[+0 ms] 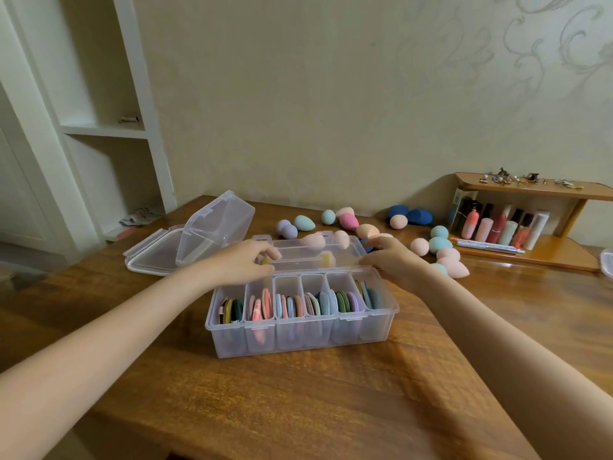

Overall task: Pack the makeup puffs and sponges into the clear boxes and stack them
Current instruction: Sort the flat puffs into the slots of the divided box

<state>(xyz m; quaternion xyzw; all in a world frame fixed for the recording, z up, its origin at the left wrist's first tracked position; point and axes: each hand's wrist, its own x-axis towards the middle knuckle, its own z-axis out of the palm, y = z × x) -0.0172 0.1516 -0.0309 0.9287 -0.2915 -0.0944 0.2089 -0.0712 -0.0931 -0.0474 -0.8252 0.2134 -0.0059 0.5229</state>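
A clear divided box (298,336) stands mid-table, its compartments filled with flat coloured makeup puffs (292,305) set on edge. Its hinged clear lid (315,252) lies open behind it. My left hand (243,262) grips the lid's left end and my right hand (391,257) grips its right end. Behind lie loose egg-shaped sponges (348,222) in pink, teal, purple, peach and dark blue. A second clear box (212,227) rests tilted on its open lid at the back left.
A wooden shelf unit (530,220) at the back right holds lipsticks and tubes, with small trinkets on top. A silver pen lies in front of it. A white shelf stands at the left wall. Another clear container's edge (608,263) shows at far right.
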